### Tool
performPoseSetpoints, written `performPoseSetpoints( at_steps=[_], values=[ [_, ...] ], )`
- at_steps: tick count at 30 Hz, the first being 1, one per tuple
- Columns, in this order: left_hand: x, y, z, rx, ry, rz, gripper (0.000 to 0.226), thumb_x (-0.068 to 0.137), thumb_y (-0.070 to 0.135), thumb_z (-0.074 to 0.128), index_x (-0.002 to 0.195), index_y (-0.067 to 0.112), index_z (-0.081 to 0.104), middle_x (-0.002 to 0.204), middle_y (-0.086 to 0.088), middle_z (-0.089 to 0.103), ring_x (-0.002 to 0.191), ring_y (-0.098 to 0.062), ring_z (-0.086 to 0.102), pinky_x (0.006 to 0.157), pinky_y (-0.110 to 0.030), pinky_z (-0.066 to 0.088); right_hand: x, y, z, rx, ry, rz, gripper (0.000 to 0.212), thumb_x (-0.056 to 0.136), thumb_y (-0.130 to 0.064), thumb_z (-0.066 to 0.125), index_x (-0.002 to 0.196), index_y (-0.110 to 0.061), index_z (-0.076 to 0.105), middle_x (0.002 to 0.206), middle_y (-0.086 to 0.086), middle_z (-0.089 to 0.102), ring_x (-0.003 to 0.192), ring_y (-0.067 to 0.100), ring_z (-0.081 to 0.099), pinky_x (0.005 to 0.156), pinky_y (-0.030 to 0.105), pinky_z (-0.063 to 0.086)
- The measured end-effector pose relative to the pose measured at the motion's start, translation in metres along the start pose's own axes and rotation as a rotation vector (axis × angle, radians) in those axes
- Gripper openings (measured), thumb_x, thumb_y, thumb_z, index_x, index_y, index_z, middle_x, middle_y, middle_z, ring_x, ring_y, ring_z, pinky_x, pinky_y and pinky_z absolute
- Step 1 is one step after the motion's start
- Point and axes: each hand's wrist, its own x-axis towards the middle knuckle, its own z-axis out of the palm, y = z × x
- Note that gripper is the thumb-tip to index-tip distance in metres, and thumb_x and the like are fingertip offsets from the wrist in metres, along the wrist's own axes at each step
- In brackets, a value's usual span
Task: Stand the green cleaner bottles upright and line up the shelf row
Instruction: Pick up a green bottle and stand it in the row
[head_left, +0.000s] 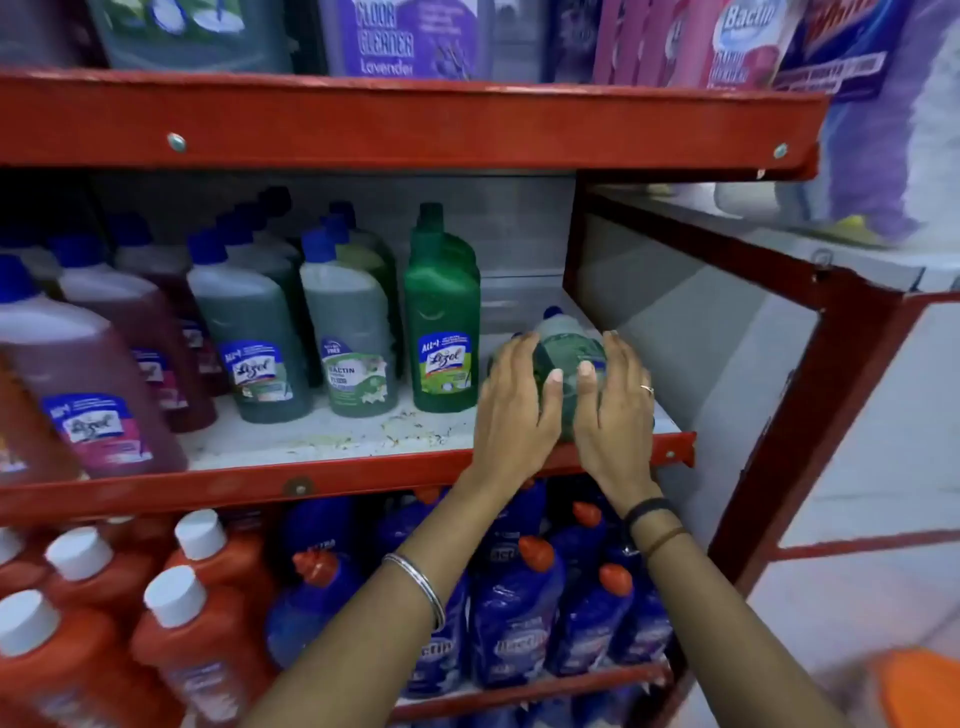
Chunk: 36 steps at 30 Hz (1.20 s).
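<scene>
A green cleaner bottle (569, 343) with a blue cap lies tipped over at the right end of the middle shelf (322, 441), cap pointing to the back. My left hand (514, 410) and my right hand (613, 410) cup it from either side, fingers spread over its body. Left of it a solid green Lizol bottle (441, 312) stands upright. Further left stand a Bactin green bottle (350, 332) and a Lizol green bottle (254, 338), both upright, with more behind them.
Pink Lizol bottles (88, 384) fill the shelf's left side. A red shelf lip (363, 478) runs along the front and a red upright post (769, 457) is at right. Blue bottles (519, 597) and orange bottles (182, 623) sit below; large jugs stand above.
</scene>
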Motion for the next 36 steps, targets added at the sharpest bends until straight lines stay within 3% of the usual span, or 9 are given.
performPoseSetpoints(
  at_steps=[4, 7, 10, 13, 16, 23, 26, 31, 36],
  values=[
    [0.016, -0.006, 0.024, 0.054, -0.196, -0.304, 0.063, 0.091, 0.048, 0.022, 0.141, 0.01, 0.024, 0.138, -0.018, 0.046, 0.128, -0.033, 0.04, 0.108, -0.049, 0.03, 0.02, 0.015, 0.004, 0.029, -0.113, 0.177, 0.064, 0.087, -0.049, 0.022, 0.126, -0.005, 0.048, 0.129, 0.019, 0.054, 0.119, 0.034, 0.047, 0.105, 0.042, 0.035],
    [0.029, -0.003, 0.034, 0.091, -0.4, -0.416, 0.067, 0.094, 0.048, 0.026, 0.145, 0.007, 0.009, 0.143, -0.025, 0.038, 0.133, -0.036, 0.035, 0.111, -0.048, 0.024, 0.042, 0.021, -0.001, 0.067, -0.229, 0.345, 0.049, 0.087, -0.042, 0.036, 0.106, -0.001, 0.056, 0.105, 0.014, 0.061, 0.101, 0.034, 0.055, 0.083, 0.038, 0.044],
    [0.045, 0.003, 0.032, -0.039, -0.396, -0.522, 0.07, 0.088, 0.043, 0.041, 0.143, 0.006, 0.015, 0.137, -0.022, 0.046, 0.123, -0.035, 0.046, 0.103, -0.045, 0.04, 0.068, 0.021, -0.003, 0.092, -0.337, 0.468, 0.031, 0.089, -0.035, 0.046, 0.093, -0.007, 0.058, 0.1, 0.013, 0.062, 0.095, 0.032, 0.059, 0.079, 0.037, 0.047],
    [0.05, 0.013, 0.02, -0.263, -0.401, -0.663, 0.043, 0.087, 0.031, 0.049, 0.121, 0.006, 0.04, 0.114, -0.01, 0.057, 0.102, -0.025, 0.054, 0.089, -0.036, 0.048, 0.082, 0.021, 0.001, 0.093, -0.432, 0.54, 0.031, 0.085, -0.042, 0.053, 0.093, -0.012, 0.053, 0.097, 0.009, 0.061, 0.087, 0.027, 0.06, 0.076, 0.034, 0.05],
    [0.046, 0.016, 0.005, -0.547, -0.355, -0.746, 0.021, 0.087, 0.014, 0.056, 0.101, 0.015, 0.04, 0.105, -0.009, 0.057, 0.098, -0.024, 0.057, 0.088, -0.038, 0.051, 0.076, 0.023, 0.001, 0.312, -0.371, 0.599, 0.04, 0.08, -0.042, 0.061, 0.098, -0.007, 0.064, 0.092, 0.009, 0.068, 0.079, 0.024, 0.066, 0.069, 0.032, 0.055],
    [0.03, 0.009, -0.046, -0.748, -0.307, -0.625, 0.047, 0.086, 0.007, 0.061, 0.127, 0.012, 0.039, 0.103, -0.001, 0.059, 0.088, -0.015, 0.06, 0.066, -0.018, 0.053, 0.028, -0.015, -0.008, 0.737, -0.269, 0.484, 0.022, 0.082, -0.026, 0.067, 0.097, -0.012, 0.063, 0.091, 0.009, 0.073, 0.076, 0.017, 0.071, 0.07, 0.03, 0.059],
    [0.014, 0.001, -0.079, -0.687, -0.278, -0.556, 0.061, 0.083, 0.004, 0.063, 0.136, 0.015, 0.033, 0.108, -0.001, 0.055, 0.096, -0.013, 0.058, 0.075, -0.021, 0.053, 0.004, -0.042, -0.003, 0.75, -0.251, 0.407, 0.038, 0.078, -0.025, 0.071, 0.109, -0.009, 0.057, 0.105, 0.009, 0.069, 0.09, 0.02, 0.069, 0.077, 0.033, 0.058],
    [-0.019, -0.027, -0.144, -0.558, -0.131, -0.385, 0.069, 0.082, 0.001, 0.062, 0.14, 0.022, 0.03, 0.128, -0.003, 0.053, 0.116, -0.018, 0.053, 0.1, -0.041, 0.047, -0.018, -0.098, 0.019, 0.763, -0.373, 0.218, 0.039, 0.077, -0.011, 0.071, 0.113, -0.005, 0.055, 0.1, 0.001, 0.068, 0.08, -0.001, 0.067, 0.067, 0.015, 0.053],
    [-0.034, -0.062, -0.201, -0.381, 0.034, -0.293, 0.073, 0.082, 0.002, 0.06, 0.142, 0.026, 0.026, 0.139, 0.001, 0.045, 0.123, -0.015, 0.047, 0.102, -0.037, 0.044, -0.028, -0.154, 0.069, 0.705, -0.445, 0.093, 0.048, 0.075, -0.016, 0.075, 0.117, -0.011, 0.051, 0.105, -0.002, 0.064, 0.094, 0.013, 0.066, 0.08, 0.03, 0.056]
  ],
)
